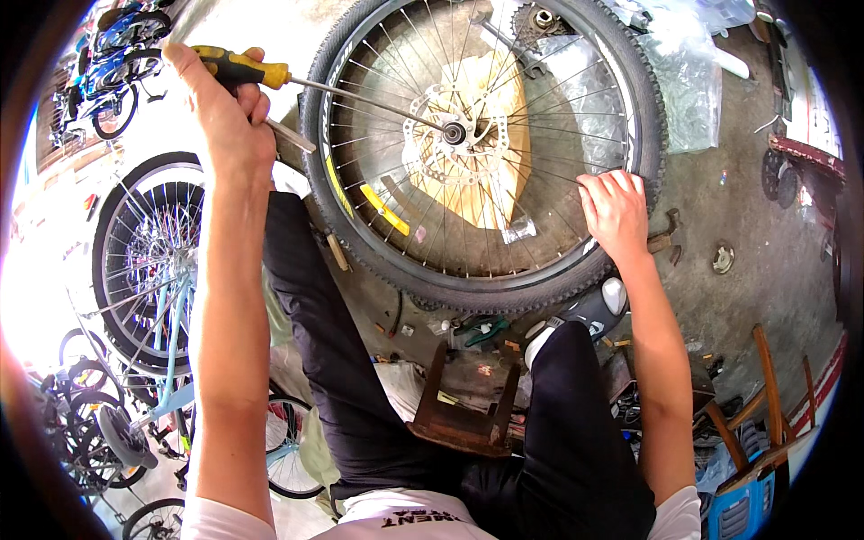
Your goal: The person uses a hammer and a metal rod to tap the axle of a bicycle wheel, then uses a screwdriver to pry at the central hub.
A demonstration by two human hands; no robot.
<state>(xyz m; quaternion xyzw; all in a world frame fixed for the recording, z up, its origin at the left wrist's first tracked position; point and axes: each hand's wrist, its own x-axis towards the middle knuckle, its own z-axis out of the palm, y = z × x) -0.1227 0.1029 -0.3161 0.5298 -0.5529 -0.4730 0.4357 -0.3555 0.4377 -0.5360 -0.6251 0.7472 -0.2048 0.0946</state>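
My left hand [225,112] is closed round the yellow-and-black handle of a screwdriver [346,94]. Its long shaft reaches right, with the tip by the hub [454,133] of a bicycle wheel [490,292]. A flat metal strip [290,135] sticks out below that hand; whether the hand holds it too, I cannot tell. The wheel lies in front of me with its tyre on and a silver brake disc [423,162] round the hub. My right hand [616,214] grips the wheel's rim and tyre at the right. A yellow reflector [385,211] sits among the spokes.
Beneath the wheel is tan paper [513,180]; clear plastic bags [688,99] lie beyond. A sprocket cassette [537,20] is at the top. A hammer [666,238], green-handled pliers [484,331] and a wooden stool [463,418] are nearby. Bicycles [148,261] stand at left.
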